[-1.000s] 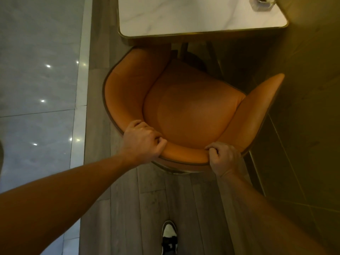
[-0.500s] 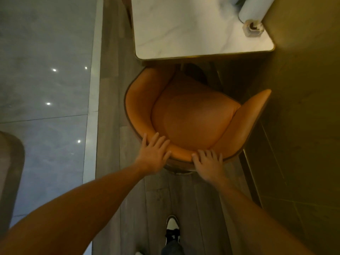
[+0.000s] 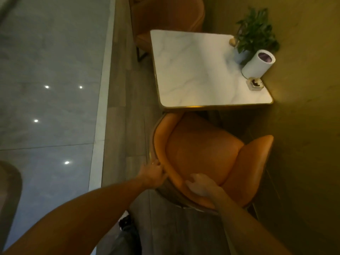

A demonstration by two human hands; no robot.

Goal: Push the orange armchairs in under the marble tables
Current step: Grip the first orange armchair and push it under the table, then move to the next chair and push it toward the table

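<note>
An orange armchair (image 3: 200, 153) stands in front of me, its seat front just under the near edge of a white marble table (image 3: 193, 74) with a gold rim. The chair sits turned a little, its right wing angled toward the wall. My left hand (image 3: 152, 174) curls around the left part of the backrest rim. My right hand (image 3: 201, 184) lies over the top of the backrest, fingers bent over its edge. A second orange armchair (image 3: 165, 15) is at the table's far side.
On the table's right side by the olive wall (image 3: 303, 126) stand a potted plant (image 3: 255, 32), a white cylinder (image 3: 257, 66) and a small glass dish (image 3: 254, 83). Wood flooring (image 3: 125, 107) runs left of the table, then glossy grey tile (image 3: 51, 107). My shoe (image 3: 125, 221) is below.
Both hands went from flat on the backrest to curled over its rim, the left one further along the left side. The view has pulled back, showing the whole table.
</note>
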